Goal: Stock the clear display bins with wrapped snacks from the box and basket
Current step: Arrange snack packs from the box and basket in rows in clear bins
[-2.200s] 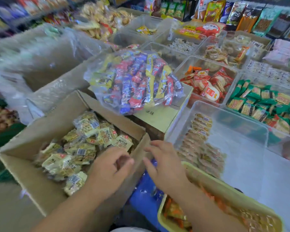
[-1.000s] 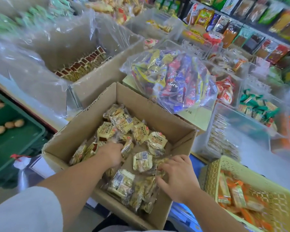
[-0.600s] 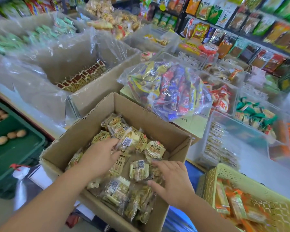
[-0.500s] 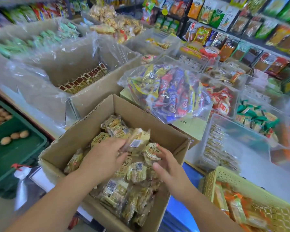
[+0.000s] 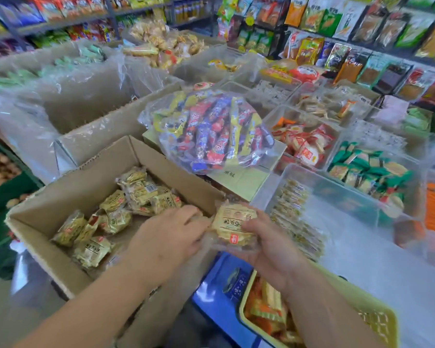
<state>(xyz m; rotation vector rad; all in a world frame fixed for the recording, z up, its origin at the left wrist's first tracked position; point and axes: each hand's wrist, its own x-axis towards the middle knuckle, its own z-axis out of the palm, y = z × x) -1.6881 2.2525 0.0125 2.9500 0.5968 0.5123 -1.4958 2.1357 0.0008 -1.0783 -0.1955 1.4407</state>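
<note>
Yellow-wrapped snack (image 5: pixel 232 227) sits just past the cardboard box's (image 5: pixel 60 197) right rim, cupped in the right hand's (image 5: pixel 269 249) curled fingers while the left hand (image 5: pixel 171 239) pinches its edge, probably steadying it for the clear bin (image 5: pixel 337 187) beside the box.

Not much print is legible from here. The lifted snack packet (image 5: pixel 234 226) carries a row of dark Chinese characters, upside down and too soft to read, and a small red square mark. The pale green carton (image 5: pixel 239 180) shows two printed characters, the second seemingly 味. One wrapper (image 5: pixel 146 189) in the cardboard box (image 5: pixel 68 194) bears a barcode. White characters on the blue pack (image 5: pixel 236 285) are blurred.
</note>
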